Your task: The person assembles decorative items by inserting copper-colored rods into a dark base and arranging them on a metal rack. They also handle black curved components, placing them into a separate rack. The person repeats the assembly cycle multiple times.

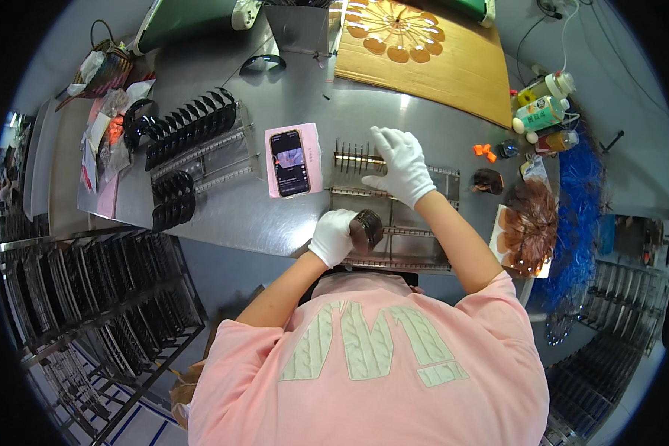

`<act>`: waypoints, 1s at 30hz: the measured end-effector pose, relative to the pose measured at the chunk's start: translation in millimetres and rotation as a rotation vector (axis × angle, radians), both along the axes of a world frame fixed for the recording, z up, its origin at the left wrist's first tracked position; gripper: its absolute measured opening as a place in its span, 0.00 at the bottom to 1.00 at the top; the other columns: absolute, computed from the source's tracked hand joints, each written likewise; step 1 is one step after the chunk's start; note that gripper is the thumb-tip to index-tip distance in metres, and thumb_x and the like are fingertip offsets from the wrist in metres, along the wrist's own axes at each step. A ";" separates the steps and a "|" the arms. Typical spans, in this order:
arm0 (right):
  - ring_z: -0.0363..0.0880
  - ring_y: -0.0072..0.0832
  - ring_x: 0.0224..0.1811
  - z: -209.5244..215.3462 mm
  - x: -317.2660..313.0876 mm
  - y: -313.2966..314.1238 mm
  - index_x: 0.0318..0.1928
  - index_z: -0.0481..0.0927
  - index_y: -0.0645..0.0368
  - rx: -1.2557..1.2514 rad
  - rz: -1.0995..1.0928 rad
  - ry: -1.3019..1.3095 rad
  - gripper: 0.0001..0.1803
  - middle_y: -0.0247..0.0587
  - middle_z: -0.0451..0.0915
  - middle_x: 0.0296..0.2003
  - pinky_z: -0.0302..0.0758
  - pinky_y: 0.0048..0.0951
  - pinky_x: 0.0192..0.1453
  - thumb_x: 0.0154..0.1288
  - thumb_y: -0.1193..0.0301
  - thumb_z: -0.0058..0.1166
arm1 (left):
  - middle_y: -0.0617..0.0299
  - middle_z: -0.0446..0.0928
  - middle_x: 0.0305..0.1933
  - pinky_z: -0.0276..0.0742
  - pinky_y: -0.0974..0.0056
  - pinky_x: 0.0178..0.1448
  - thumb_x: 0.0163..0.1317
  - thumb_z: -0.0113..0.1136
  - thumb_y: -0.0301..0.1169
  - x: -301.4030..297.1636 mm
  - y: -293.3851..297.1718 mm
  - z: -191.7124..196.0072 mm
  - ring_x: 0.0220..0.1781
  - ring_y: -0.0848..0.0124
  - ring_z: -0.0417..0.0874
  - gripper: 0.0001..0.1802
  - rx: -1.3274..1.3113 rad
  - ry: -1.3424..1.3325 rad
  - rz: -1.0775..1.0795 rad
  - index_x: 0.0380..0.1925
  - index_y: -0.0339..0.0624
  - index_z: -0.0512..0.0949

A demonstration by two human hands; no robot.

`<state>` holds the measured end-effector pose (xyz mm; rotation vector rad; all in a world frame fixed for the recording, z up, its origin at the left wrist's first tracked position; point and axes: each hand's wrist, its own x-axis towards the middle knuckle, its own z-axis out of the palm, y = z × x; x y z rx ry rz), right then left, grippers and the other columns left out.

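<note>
Both my hands wear white gloves. My left hand [332, 236] grips a stack of dark brown round lenses [366, 229] just above the near edge of a metal slotted rack [424, 223]. My right hand [401, 165] reaches to the far bar of that rack, fingers curled on or around a lens there; what it pinches is hidden. A few brown lenses stand in the rack's far slots [353, 157].
A phone on a pink pad [291, 162] lies left of the rack. Further left, racks of dark lenses [189, 130]. At right, a pile of brown lenses on paper [526, 223], bottles [540, 113], blue strands [581, 215]. A wooden board [438, 63] behind. Empty racks stacked lower left [89, 290].
</note>
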<state>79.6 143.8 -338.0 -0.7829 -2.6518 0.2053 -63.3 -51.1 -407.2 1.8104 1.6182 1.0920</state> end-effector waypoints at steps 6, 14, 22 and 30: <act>0.74 0.52 0.64 57.3 14.7 -29.9 0.74 0.66 0.60 -0.392 0.270 0.248 0.49 0.60 0.72 0.65 0.66 0.45 0.73 0.59 0.47 0.67 | 0.63 0.84 0.51 0.83 0.61 0.60 0.70 0.55 0.19 2.1 20.2 15.5 0.51 0.73 0.85 0.14 -0.356 -1.100 -0.068 0.52 0.37 0.82; 0.83 0.32 0.52 53.4 51.7 -82.2 0.67 0.70 0.54 -1.219 -0.125 0.862 0.32 0.44 0.81 0.53 0.83 0.35 0.59 0.63 0.79 0.62 | 0.51 0.85 0.51 0.78 0.57 0.60 0.62 0.68 0.32 15.0 67.0 80.4 0.56 0.58 0.85 0.23 -0.683 -0.073 -0.514 0.57 0.37 0.79; 0.82 0.31 0.55 -17.2 71.9 2.3 0.59 0.76 0.54 -0.687 -0.352 0.559 0.27 0.44 0.79 0.57 0.82 0.33 0.59 0.59 0.75 0.70 | 0.51 0.66 0.75 0.61 0.51 0.80 0.50 0.76 0.46 -41.2 149.9 94.2 0.77 0.53 0.66 0.51 0.079 0.697 -0.458 0.72 0.41 0.64; 0.84 0.47 0.44 -0.3 60.3 22.2 0.50 0.83 0.49 -0.338 0.147 0.238 0.26 0.51 0.78 0.54 0.84 0.41 0.51 0.48 0.79 0.70 | 0.44 0.69 0.71 0.71 0.54 0.74 0.46 0.79 0.40 -48.5 174.6 80.2 0.73 0.49 0.71 0.52 -0.013 0.522 -0.575 0.70 0.32 0.65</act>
